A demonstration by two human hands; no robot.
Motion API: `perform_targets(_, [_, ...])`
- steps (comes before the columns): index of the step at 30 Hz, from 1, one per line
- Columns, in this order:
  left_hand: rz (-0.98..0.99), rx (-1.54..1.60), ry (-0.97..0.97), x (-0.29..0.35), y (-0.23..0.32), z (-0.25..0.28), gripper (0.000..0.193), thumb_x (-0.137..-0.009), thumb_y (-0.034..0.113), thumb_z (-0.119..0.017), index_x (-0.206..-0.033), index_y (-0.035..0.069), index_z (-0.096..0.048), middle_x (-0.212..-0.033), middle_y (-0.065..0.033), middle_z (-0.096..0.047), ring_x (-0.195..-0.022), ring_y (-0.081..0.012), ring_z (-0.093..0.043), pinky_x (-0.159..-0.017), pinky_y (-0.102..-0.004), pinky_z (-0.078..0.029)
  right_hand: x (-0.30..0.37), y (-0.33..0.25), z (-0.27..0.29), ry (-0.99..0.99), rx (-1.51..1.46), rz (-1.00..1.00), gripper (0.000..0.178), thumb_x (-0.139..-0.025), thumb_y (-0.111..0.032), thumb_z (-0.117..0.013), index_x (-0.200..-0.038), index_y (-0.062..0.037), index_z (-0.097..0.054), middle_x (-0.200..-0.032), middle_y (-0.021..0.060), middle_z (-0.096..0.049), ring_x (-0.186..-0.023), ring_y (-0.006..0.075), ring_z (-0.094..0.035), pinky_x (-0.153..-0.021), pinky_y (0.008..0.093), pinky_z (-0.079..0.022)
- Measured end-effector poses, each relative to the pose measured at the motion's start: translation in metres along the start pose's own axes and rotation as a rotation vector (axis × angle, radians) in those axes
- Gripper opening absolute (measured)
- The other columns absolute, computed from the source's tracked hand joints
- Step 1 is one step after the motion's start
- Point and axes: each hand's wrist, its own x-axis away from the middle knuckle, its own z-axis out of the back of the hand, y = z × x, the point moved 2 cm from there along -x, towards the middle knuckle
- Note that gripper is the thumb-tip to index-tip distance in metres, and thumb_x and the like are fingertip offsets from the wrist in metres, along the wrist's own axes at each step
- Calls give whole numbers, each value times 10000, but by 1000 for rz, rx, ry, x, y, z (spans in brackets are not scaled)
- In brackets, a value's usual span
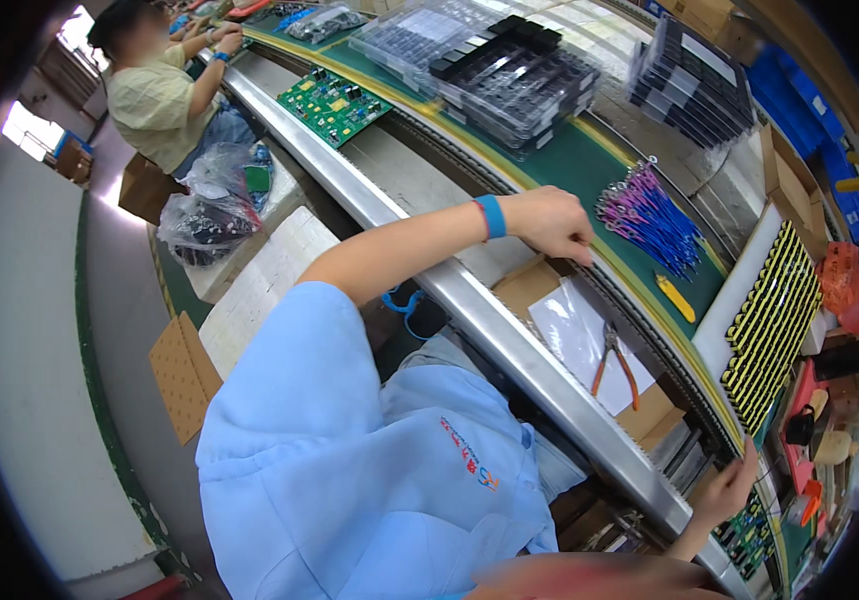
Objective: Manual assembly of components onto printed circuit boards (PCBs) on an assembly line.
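Observation:
My left hand [551,222], with a blue band on the wrist, is over the near rail of the green conveyor [589,160]. Its fingers are curled down and together; anything inside them is hidden. Farther right, my right hand [724,492] reaches to the rail with its fingers partly stretched, close to the lower corner of a white board carrying rows of yellow-and-black parts [774,325]. Green circuit boards [749,535] lie beside that hand. Between my hands, pliers with orange handles [614,365] lie on white paper [564,325] in a cardboard box.
A bundle of blue and pink wires [649,220] and a yellow cutter [675,298] lie on the conveyor. Beyond are stacked clear plastic trays [514,85] and dark trays [694,85]. A large green circuit board [332,105] is at left, near a seated co-worker [164,95]. A metal rail [549,385] runs before me.

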Motion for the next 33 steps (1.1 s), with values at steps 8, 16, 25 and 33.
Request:
perform_targets(8, [82,-55,83,-5,11,-3,422,-873,408,-685,-619,79,-613,-552,-99,-556,-528,-302,-548,-496,-416,-398,-26,-38,-55,-299,-645,222,342,-874,106,-544,-1196,14,-614,-948,173,-683,-852,276,-689,-756,321,-531])
perform_targets(16, [162,148,69,18,8,-3,306,-889,364,-682,-805,71,-707,-688,-77,-660,-615,-250,-621,-575,-364,-477,-13,-21,-63,-423,-667,81,304,-912,49,-569,-1212,20,-609,-907,139,-682,-795,204,-686,-678,290,-529])
perform_targets(25, [572,42,1202,270,-163,150,220,-938,200,-635,-1036,8,-681,-903,-73,-699,-814,-118,-658,-718,-268,-526,-18,-27,-59,-252,-276,107,251,-932,-38,-617,-1168,45,-626,-921,190,-679,-778,284,-665,-722,343,-543])
perform_targets(33, [1445,-359,1084,408,-370,144,774,-945,628,-395,-1466,57,-351,-1250,-101,-661,-1259,-308,-548,-1070,-581,-253,-88,-100,-78,-322,-64,489,343,-883,10,-610,-1225,12,-601,-891,190,-661,-688,326,-648,-582,377,-498])
